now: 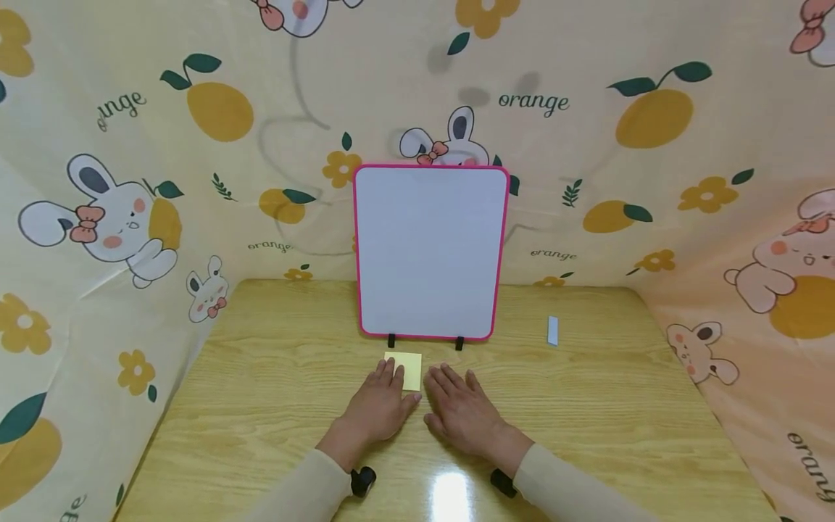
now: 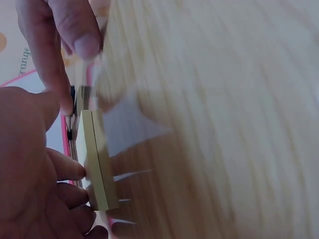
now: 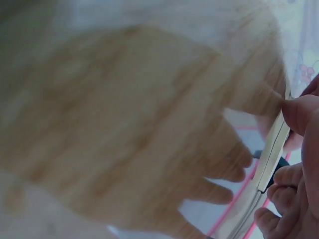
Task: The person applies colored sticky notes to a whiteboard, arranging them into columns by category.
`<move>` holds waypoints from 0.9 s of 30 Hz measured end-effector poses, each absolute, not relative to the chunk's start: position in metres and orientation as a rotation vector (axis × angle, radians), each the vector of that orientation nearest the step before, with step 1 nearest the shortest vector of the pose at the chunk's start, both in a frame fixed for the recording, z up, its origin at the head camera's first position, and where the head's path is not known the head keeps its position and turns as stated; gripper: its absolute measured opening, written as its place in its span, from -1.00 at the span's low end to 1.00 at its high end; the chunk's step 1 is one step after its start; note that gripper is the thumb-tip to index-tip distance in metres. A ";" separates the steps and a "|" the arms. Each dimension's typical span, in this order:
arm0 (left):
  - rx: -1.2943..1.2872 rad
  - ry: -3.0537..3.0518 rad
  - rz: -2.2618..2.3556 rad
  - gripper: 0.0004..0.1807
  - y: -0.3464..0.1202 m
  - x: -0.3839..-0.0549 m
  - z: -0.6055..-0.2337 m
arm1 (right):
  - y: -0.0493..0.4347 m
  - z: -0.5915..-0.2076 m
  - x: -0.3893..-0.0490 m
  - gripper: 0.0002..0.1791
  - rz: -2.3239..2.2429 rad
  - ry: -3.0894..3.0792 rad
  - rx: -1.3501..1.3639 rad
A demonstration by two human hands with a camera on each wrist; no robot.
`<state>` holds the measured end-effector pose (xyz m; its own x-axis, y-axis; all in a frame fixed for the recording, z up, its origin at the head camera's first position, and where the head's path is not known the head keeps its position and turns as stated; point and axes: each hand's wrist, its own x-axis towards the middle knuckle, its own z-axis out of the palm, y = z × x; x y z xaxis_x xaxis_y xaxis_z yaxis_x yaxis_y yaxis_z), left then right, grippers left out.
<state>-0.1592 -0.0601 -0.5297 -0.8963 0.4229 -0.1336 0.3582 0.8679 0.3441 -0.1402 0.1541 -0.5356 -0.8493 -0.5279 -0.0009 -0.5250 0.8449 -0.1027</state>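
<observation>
A square pad of yellow sticky notes (image 1: 412, 371) lies on the wooden table in front of the whiteboard. Fingers of my left hand (image 1: 381, 406) rest over its left part, with the thumb by its lower right corner. Seen edge-on in the left wrist view, the pad (image 2: 93, 159) is a thick block with a dark line along its side, the fingers against it. My right hand (image 1: 466, 413) lies palm down just right of the pad, holding nothing, its fingers extended toward the board. The right wrist view shows its thumb overlapping one end of the pad (image 3: 273, 152).
A whiteboard (image 1: 430, 250) with a pink frame stands upright on small black feet (image 1: 459, 343) behind the pad. To its right on the table (image 1: 607, 406) lies a small pale blue strip (image 1: 552, 330). Patterned cloth (image 1: 417, 80) encloses the back and sides.
</observation>
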 end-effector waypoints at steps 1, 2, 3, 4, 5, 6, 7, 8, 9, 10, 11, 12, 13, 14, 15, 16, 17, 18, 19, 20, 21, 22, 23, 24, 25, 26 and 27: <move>0.605 2.832 0.466 -0.21 -0.058 -0.158 -0.529 | 0.154 -0.536 -0.140 -0.24 -0.144 2.983 -0.866; 0.613 2.831 0.471 -0.22 -0.056 -0.158 -0.529 | 0.155 -0.536 -0.141 -0.25 -0.133 2.977 -0.874; 0.618 2.823 0.471 -0.23 -0.055 -0.156 -0.529 | 0.155 -0.537 -0.141 -0.25 -0.121 2.972 -0.881; 0.623 2.817 0.468 -0.24 -0.053 -0.155 -0.528 | 0.156 -0.537 -0.141 -0.26 -0.117 2.968 -0.888; 0.627 2.812 0.465 -0.25 -0.052 -0.154 -0.527 | 0.156 -0.537 -0.142 -0.26 -0.111 2.964 -0.895; 0.635 2.810 0.461 -0.25 -0.051 -0.152 -0.527 | 0.157 -0.536 -0.142 -0.26 -0.101 2.962 -0.901; 0.646 2.810 0.455 -0.26 -0.050 -0.151 -0.526 | 0.158 -0.536 -0.142 -0.27 -0.095 2.960 -0.905; 0.658 2.810 0.446 -0.27 -0.050 -0.150 -0.526 | 0.158 -0.535 -0.142 -0.27 -0.086 2.960 -0.911; 0.666 2.809 0.436 -0.27 -0.050 -0.149 -0.525 | 0.159 -0.534 -0.141 -0.28 -0.080 2.962 -0.918; 0.680 2.810 0.429 -0.27 -0.050 -0.148 -0.525 | 0.159 -0.533 -0.141 -0.29 -0.078 2.965 -0.926; 0.696 2.809 0.424 -0.27 -0.052 -0.148 -0.524 | 0.160 -0.533 -0.140 -0.29 -0.075 2.967 -0.932; 0.712 2.805 0.422 -0.26 -0.055 -0.148 -0.524 | 0.160 -0.532 -0.140 -0.30 -0.075 2.971 -0.941; 0.730 2.799 0.425 -0.25 -0.059 -0.148 -0.523 | 0.161 -0.531 -0.140 -0.31 -0.077 2.973 -0.948; 0.751 2.796 0.417 -0.23 -0.064 -0.149 -0.523 | 0.161 -0.531 -0.139 -0.31 -0.073 2.976 -0.958; 0.771 2.789 0.420 -0.21 -0.070 -0.150 -0.521 | 0.162 -0.531 -0.139 -0.32 -0.076 2.978 -0.964; 0.798 2.784 0.417 -0.18 -0.076 -0.152 -0.521 | 0.162 -0.531 -0.139 -0.32 -0.076 2.978 -0.968; 0.825 2.780 0.408 -0.15 -0.082 -0.154 -0.520 | 0.162 -0.531 -0.138 -0.32 -0.073 2.980 -0.972; 0.855 2.777 0.396 -0.12 -0.088 -0.156 -0.520 | 0.162 -0.531 -0.138 -0.32 -0.069 2.982 -0.976; 0.888 2.775 0.375 -0.09 -0.093 -0.159 -0.520 | 0.162 -0.531 -0.138 -0.32 -0.065 2.984 -0.975; 0.924 2.772 0.347 -0.07 -0.098 -0.162 -0.520 | 0.162 -0.531 -0.138 -0.31 -0.056 2.987 -0.972; 0.958 2.762 0.337 -0.04 -0.102 -0.164 -0.520 | 0.162 -0.531 -0.138 -0.32 -0.052 2.989 -0.969; 0.992 2.752 0.314 -0.01 -0.106 -0.167 -0.520 | 0.162 -0.531 -0.138 -0.31 -0.048 2.990 -0.964; 1.026 2.743 0.296 0.03 -0.109 -0.169 -0.521 | 0.162 -0.531 -0.138 -0.31 -0.045 2.991 -0.960; 1.059 2.734 0.279 0.05 -0.111 -0.172 -0.521 | 0.162 -0.531 -0.138 -0.31 -0.046 2.991 -0.954; 1.087 2.726 0.258 0.08 -0.112 -0.174 -0.522 | 0.162 -0.531 -0.138 -0.31 -0.045 2.988 -0.949; 1.113 2.720 0.240 0.11 -0.113 -0.176 -0.522 | 0.162 -0.532 -0.137 -0.31 -0.044 2.985 -0.946; 1.134 2.717 0.221 0.13 -0.114 -0.178 -0.523 | 0.162 -0.532 -0.137 -0.31 -0.042 2.983 -0.945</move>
